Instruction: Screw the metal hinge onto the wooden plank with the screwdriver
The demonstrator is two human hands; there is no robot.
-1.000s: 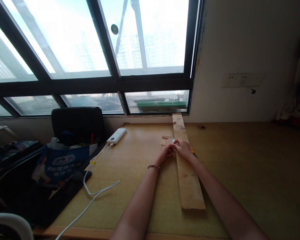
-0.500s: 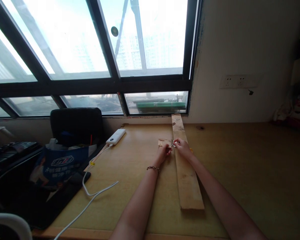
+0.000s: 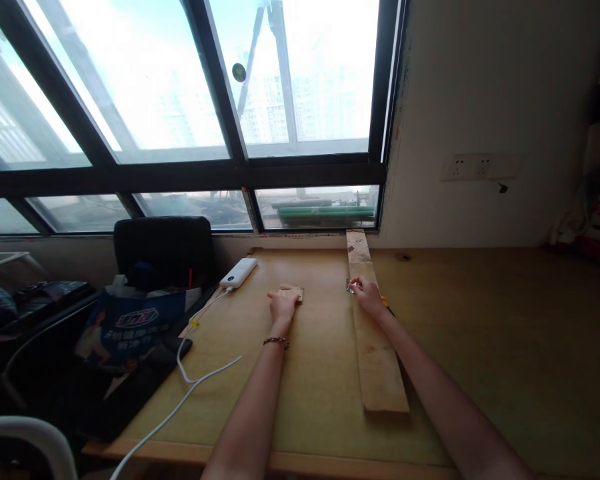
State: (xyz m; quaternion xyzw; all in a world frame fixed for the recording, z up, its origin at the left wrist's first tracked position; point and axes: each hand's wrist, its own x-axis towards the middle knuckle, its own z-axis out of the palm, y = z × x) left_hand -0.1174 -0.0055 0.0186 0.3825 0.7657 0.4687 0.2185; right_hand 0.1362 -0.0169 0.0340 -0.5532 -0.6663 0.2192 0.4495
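Yellow tabletop spreads between the two hands and runs well off to the right of the right hand; its front edge passes beneath both forearms, and the window wall bounds it beyond the hands. Its left edge lies past the left hand, along a white power bank set farther off. A white cable loops nearer the body, left of the left forearm. Just right of the right wrist, a yellow-and-black object shows, mostly hidden.

The left hand's fingers are closed on a small wooden block, its visible end toward the right hand. The right hand pinches a small metal plate at the left edge of a long wooden board. The board lies under that hand, long axis running away from the body, far end near the wall and slightly left.
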